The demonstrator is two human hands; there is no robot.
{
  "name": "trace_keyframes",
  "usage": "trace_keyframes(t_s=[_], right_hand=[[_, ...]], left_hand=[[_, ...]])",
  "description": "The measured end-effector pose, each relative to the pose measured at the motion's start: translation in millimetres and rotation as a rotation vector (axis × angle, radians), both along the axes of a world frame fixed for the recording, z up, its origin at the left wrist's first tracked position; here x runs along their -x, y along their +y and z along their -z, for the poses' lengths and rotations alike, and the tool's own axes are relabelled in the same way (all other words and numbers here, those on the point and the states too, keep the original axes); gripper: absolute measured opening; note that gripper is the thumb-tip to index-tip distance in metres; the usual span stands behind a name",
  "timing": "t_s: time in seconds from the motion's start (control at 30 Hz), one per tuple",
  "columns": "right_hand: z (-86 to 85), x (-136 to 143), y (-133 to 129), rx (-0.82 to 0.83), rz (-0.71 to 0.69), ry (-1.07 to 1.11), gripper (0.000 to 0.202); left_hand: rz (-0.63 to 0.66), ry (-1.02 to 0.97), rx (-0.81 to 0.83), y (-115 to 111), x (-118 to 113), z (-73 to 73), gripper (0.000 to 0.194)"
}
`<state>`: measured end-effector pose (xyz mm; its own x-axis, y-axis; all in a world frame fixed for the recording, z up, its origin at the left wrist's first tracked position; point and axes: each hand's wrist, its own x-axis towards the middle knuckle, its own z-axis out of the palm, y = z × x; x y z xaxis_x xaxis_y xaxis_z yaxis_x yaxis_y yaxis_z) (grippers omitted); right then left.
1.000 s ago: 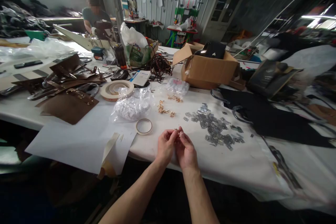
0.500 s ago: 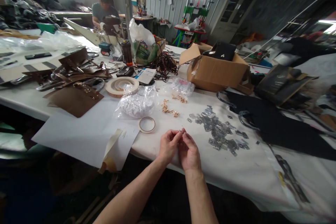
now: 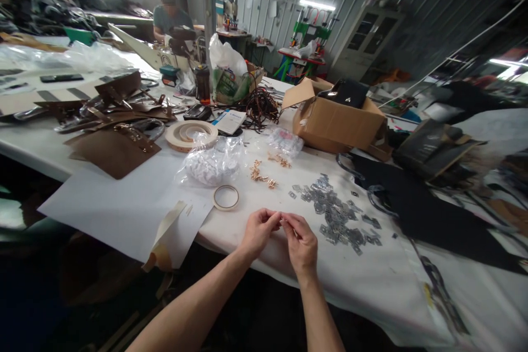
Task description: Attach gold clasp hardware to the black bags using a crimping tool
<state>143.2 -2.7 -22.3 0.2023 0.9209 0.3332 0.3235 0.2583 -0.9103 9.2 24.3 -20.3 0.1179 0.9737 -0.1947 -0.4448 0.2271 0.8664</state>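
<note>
My left hand [image 3: 259,231] and my right hand [image 3: 302,241] meet above the table's front edge, fingertips pinched together. Something tiny sits between them, mostly covered by the fingers, too small to name. Past the hands lie small gold-coloured metal pieces [image 3: 259,176] in a loose cluster. To the right of my right hand spreads a pile of flat grey metal plates [image 3: 334,210] with holes in them. A roll of tape [image 3: 226,198] lies flat to the left of my left hand.
A clear plastic bag [image 3: 210,165] of white pieces, larger tape rolls [image 3: 192,136] and brown leather pieces [image 3: 113,151] lie at left. Behind stands an open cardboard box [image 3: 338,124]. Black material [image 3: 429,203] covers the right side. A person [image 3: 173,16] sits at the back left.
My right hand has turned so its back shows more, and its fingers have curled in against the left fingertips. The whole view has shifted slightly.
</note>
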Motion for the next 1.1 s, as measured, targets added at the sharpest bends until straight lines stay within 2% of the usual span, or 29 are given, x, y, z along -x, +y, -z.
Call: trace_keyframes(t_s=[0.2,0.33,0.43,0.53,0.67,0.73,0.83,0.87,1.0,1.1], right_hand=[[3.5,3,7,-0.069,0.059,-0.080,0.018],[-2.9,8,5,0.008,0.073,-0.024,0.025],[-1.4,10,2,0.169,0.135,0.136,0.036],[8.9,10,-1,0.290,0.220,0.316,0.044],[20.0,13,-1,0.304,0.260,0.572,0.044],[20.1,16,-1,0.284,0.254,0.736,0.040],[16.8,21,-2,0.273,0.228,0.984,0.035],[15.6,23,-3,0.278,0.213,1.063,0.034],[11.9,25,-9,0.363,0.077,1.336,0.023],[6.2,21,-12,0.445,-0.022,1.464,0.013]], left_hand=[[0.004,-0.049,-0.012,-1,0,3.4,0.039],[-0.063,-0.048,-0.053,-4,-3,7.1,0.037],[-0.151,0.015,-0.102,-8,-7,9.2,0.032],[-0.165,0.082,-0.182,-13,-9,9.0,0.024],[-0.101,0.207,-0.287,-17,-9,6.0,0.018],[-0.073,0.173,-0.272,-19,-10,4.7,0.030],[-0.060,0.054,-0.223,-19,-11,4.0,0.063],[-0.053,0.057,-0.229,-19,-11,3.9,0.067],[0.046,0.200,-0.312,-20,-5,0.3,0.052],[0.167,0.157,-0.302,-18,4,-4.5,0.054]])
